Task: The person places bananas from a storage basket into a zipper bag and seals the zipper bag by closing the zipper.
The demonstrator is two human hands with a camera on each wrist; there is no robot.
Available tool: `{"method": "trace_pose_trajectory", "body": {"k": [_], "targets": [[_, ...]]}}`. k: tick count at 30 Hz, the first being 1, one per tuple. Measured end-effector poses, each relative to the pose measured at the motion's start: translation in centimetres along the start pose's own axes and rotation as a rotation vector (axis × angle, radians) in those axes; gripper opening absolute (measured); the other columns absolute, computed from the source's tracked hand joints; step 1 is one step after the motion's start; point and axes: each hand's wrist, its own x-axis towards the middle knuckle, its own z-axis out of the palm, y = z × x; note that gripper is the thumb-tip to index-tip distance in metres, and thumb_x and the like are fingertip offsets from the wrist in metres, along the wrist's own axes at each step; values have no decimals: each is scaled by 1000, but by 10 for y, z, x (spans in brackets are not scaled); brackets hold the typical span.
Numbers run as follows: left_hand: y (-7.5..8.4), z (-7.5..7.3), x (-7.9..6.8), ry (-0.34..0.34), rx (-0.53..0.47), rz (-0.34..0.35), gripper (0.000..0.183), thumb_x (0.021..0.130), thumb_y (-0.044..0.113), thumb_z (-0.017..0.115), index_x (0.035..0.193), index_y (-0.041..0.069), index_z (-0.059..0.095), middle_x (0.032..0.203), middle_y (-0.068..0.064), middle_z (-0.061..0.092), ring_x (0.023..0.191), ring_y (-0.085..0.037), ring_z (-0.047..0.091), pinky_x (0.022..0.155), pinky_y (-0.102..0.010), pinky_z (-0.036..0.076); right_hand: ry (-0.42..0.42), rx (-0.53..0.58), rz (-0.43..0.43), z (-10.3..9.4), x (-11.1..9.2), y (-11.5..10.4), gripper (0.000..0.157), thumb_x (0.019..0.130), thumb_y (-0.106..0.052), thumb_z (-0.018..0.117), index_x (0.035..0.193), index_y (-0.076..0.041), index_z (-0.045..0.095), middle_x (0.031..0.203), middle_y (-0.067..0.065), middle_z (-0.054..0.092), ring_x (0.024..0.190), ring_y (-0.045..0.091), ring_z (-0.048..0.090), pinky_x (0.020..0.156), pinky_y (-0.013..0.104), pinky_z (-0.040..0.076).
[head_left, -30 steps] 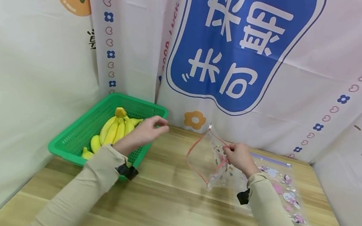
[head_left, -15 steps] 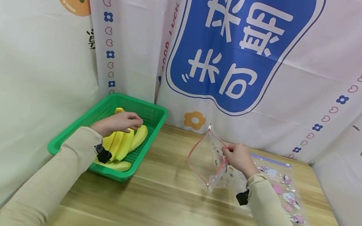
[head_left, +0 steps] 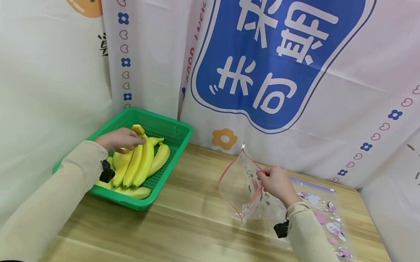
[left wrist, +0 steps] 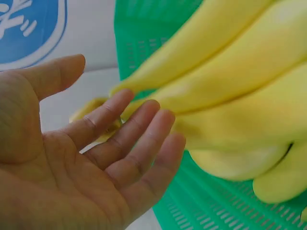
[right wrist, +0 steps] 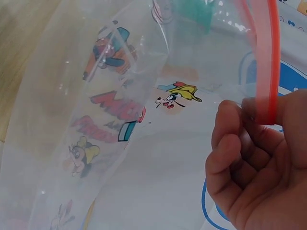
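My left hand [head_left: 122,139] hovers over the green basket, next to a bunch of yellow bananas [head_left: 141,161]. In the left wrist view its fingers [left wrist: 139,139] are extended with the thumb spread away, and nothing is in the palm. The fingertips overlap the bananas [left wrist: 230,91] there; whether they touch cannot be told. My right hand [head_left: 277,183] pinches the red zip edge [right wrist: 267,62] of a clear zip bag [head_left: 240,188] with cartoon prints. The bag's mouth gapes toward the left.
The green basket [head_left: 159,187] stands at the back left of the wooden table [head_left: 189,249], with more bananas inside. A second clear bag [head_left: 334,225] with a purple zip lies flat under and right of my right forearm. Printed cloth [head_left: 165,48] hangs behind.
My left hand has moved left, from the basket's right edge to over the bananas' upper left. My right hand keeps its hold on the red-edged bag and has barely moved.
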Motion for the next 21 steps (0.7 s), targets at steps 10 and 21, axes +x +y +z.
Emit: {"method": "trace_pose_trajectory", "body": {"k": [10,21], "targets": [[-11,-13,3,41,63,-83,72,99,35,44,142,-16,16,147,-34,15,129,-48,29,99,-57,35,-14,3,10,1,1,1,32,95,-19,55,68,-3,63,52,0,54,45,13,50,44,26,41],[-29,-20,13,20,-70,-181,80,100,35,43,146,-9,-5,148,-35,9,132,-49,23,102,-56,31,-12,0,14,2,0,-1,30,95,-21,54,73,-3,66,53,1,56,47,13,52,45,27,43]]}}
